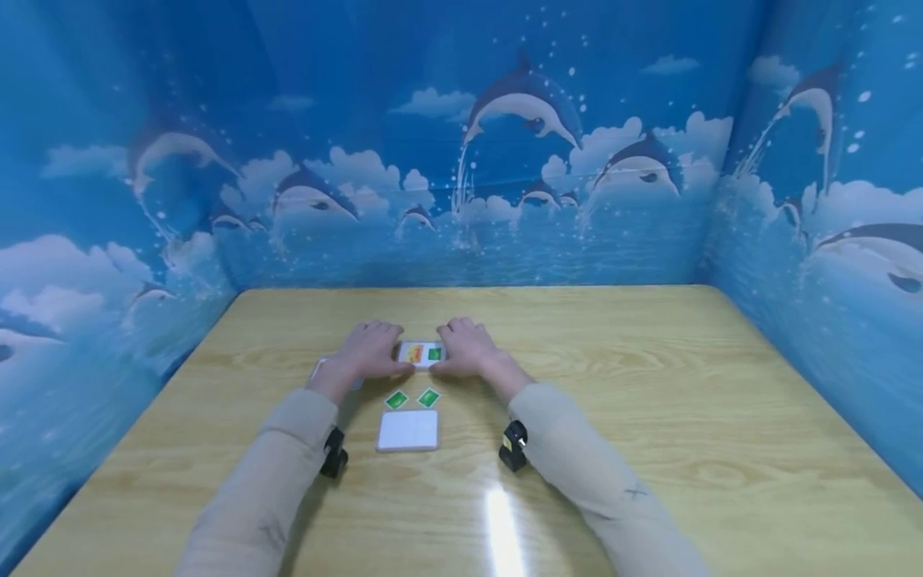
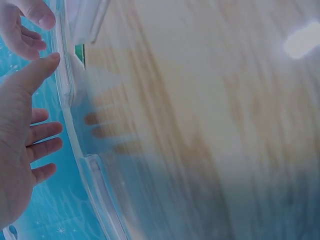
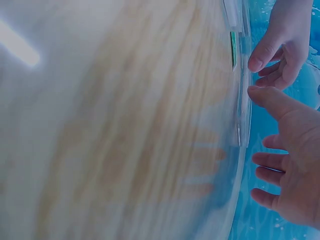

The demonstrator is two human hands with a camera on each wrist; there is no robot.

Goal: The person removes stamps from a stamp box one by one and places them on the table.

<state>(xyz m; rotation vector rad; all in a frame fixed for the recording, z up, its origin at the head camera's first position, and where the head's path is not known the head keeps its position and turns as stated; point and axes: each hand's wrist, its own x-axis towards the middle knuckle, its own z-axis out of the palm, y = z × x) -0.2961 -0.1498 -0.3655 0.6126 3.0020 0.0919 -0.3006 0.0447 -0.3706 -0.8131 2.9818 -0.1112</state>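
In the head view a small white tray [image 1: 423, 365] with a clear rim lies between my two hands, bearing an orange picture tile [image 1: 414, 353] and a green tile [image 1: 435, 353]. My left hand [image 1: 371, 350] holds its left end, thumb on the near side and fingers toward the far side. At the right end my right hand [image 1: 467, 347] grips it likewise. Both wrist views show the thumbs at a clear edge, the other fingers loosely spread. Two loose green tiles, a left one [image 1: 397, 400] and a right one [image 1: 429, 397], lie just nearer than the tray.
Closest to me on the wooden table [image 1: 649, 401] is a plain white tray [image 1: 408, 430]. Another clear-rimmed tray [image 1: 356, 385] shows partly from beneath my left hand and wrist. A blue dolphin-print curtain [image 1: 461, 232] stands along the table's back and sides.
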